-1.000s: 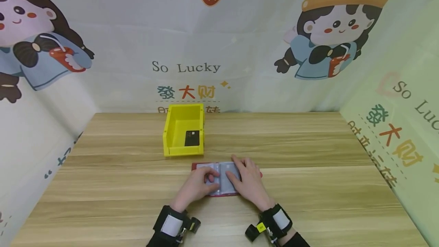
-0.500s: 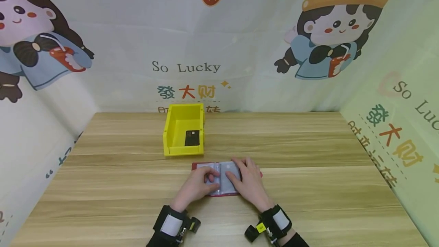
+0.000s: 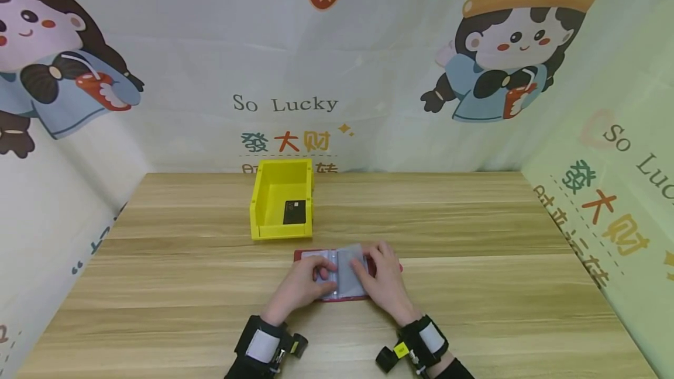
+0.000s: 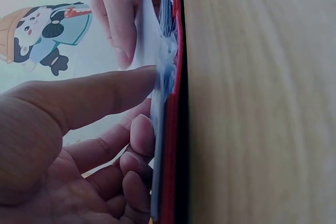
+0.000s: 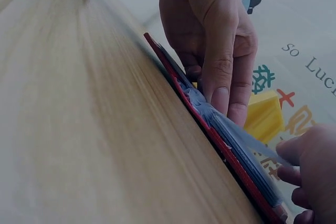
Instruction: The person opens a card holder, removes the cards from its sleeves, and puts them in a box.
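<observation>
the red card holder (image 3: 337, 274) lies open on the table (image 3: 474, 285), near the yellow bin (image 3: 282, 199). left hand (image 3: 301, 286) fingers press the pages flat; right hand (image 3: 384, 278) fingers pinch one clear sleeve (image 3: 351, 254), lifting it.

The open-topped yellow plastic bin (image 3: 282, 199) stands just beyond the open red card holder (image 3: 337, 274), blocking a straight path to the back. The wooden surface (image 3: 474, 238) lies bare on both sides, open to the printed backdrop walls (image 3: 368, 63).
</observation>
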